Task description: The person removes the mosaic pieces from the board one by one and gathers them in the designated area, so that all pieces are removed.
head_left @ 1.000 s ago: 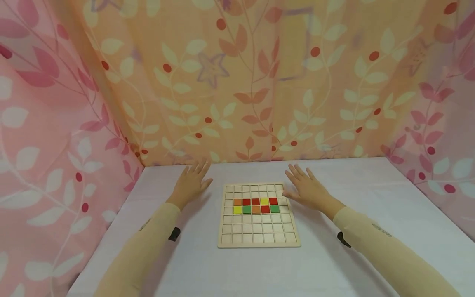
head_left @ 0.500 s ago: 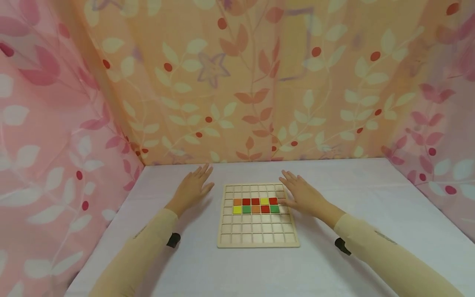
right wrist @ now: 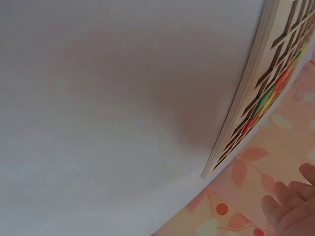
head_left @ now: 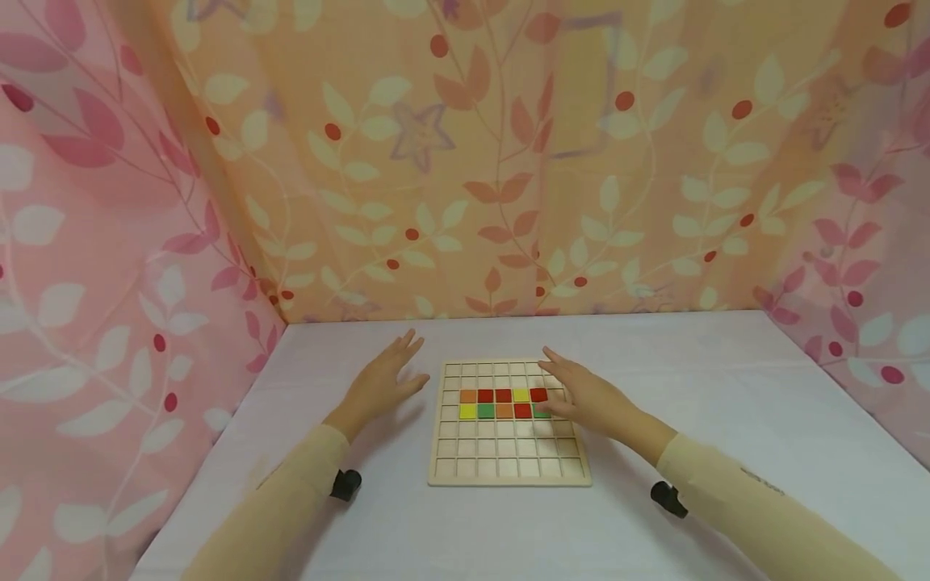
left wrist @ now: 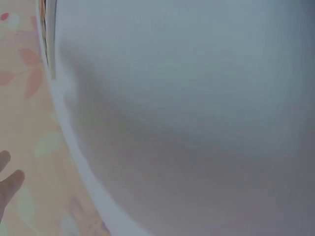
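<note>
A pale wooden grid board (head_left: 507, 468) lies on the white table, its squares sunk in rows. Two rows of coloured tiles fill part of it: orange, red and yellow ones in the upper row, with a yellow tile (head_left: 468, 411), green, orange and red ones below. My right hand (head_left: 596, 399) hovers over the board's right side, fingers extended, overlapping the end tiles in the head view. Left of the board, my left hand (head_left: 378, 387) is held in the air, fingers spread and holding nothing. Fingertips (left wrist: 12, 184) of it show at the left wrist view's edge.
The white-covered table (head_left: 349, 532) spreads around the board. A floral curtain (head_left: 494, 161) stands behind it, with pink floral cloth (head_left: 109, 323) at the left and more at the right. A black wrist device (head_left: 668, 499) hangs under the right sleeve, another (head_left: 345, 484) under the left.
The right hand has moved left and nearer, from the board's right edge to over the end tiles. The left hand has shifted slightly nearer and rightward. The tiles keep their places.
</note>
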Demonstrator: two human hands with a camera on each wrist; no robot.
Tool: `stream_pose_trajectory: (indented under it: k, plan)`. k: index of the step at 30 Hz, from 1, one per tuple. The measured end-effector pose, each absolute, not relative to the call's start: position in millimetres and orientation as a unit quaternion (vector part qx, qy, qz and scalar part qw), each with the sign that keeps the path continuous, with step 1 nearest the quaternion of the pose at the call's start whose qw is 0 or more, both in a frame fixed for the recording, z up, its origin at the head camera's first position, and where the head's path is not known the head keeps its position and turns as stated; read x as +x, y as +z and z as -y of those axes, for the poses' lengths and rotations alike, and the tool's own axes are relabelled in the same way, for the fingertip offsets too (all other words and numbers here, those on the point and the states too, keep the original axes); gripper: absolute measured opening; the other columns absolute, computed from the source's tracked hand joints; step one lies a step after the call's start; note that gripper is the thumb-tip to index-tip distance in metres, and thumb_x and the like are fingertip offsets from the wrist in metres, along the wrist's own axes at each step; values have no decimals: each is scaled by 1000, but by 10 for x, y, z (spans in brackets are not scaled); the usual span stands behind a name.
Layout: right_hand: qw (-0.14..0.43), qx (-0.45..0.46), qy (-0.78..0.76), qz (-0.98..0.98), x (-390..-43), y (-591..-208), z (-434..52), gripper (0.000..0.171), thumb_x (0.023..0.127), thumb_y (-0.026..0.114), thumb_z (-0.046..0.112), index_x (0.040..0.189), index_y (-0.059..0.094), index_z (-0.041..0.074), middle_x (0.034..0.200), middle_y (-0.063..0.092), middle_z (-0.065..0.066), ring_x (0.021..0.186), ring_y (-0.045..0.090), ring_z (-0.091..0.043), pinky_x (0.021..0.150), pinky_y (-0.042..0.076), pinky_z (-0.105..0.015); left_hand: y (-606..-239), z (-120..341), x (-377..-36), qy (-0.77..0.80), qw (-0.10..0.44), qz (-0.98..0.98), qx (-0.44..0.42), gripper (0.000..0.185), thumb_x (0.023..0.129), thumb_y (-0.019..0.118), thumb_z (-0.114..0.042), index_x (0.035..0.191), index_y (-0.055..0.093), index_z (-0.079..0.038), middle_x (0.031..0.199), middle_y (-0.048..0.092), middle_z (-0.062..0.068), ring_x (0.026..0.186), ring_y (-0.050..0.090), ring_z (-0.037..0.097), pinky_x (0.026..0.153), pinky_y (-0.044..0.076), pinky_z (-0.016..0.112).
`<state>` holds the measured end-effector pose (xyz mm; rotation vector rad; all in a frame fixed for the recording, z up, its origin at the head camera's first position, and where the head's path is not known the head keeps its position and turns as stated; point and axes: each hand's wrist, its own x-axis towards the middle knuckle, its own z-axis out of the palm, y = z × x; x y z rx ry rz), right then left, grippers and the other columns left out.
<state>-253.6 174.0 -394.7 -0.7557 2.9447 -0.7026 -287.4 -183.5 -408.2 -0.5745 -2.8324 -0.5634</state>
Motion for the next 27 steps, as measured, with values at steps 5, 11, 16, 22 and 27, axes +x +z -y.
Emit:
stream_pose_trajectory:
  k: [5,11,16,22,27]
  plan:
    - [18,-231,-282,-931,-2488,-3932,-1741,72,85,62,45,144,34,14,154,20,-3,139,25,-30,108,29,-51,-4063,1752,-2810,-222,69,959,-163,70,88,55,-48,147,27,-23,155,18,-2,141,21,25,110,25,51]
    - [4,-215,-320,-923,-2466,-3904,-1714,78,81,66,47,143,35,13,151,28,-7,137,27,-32,108,29,-51,-4024,1698,-2747,-252,53,953,-156,71,87,59,-45,147,28,-23,155,16,-4,140,22,26,110,25,52]
    - [-5,-198,-353,-914,-2479,-3899,-1676,78,79,69,44,141,38,9,148,34,-11,130,38,-36,104,35,-50,-4017,1659,-2710,-308,52,937,-159,71,86,63,-40,146,30,-22,154,18,-6,139,24,26,110,25,50]
    - [8,-168,-390,-905,-2475,-3922,-1642,76,78,71,43,139,42,9,144,41,-11,129,40,-37,102,38,-49,-4033,1602,-2673,-369,26,919,-133,72,82,64,-48,144,33,-26,154,21,-4,140,24,25,110,25,50]
    - [40,-137,-441,-886,-2490,-3939,-1633,74,77,72,41,138,44,9,142,43,-11,127,44,-34,100,41,-46,-4070,1558,-2661,-416,9,904,-102,73,80,66,-49,143,37,-25,153,24,0,138,28,25,106,33,47]
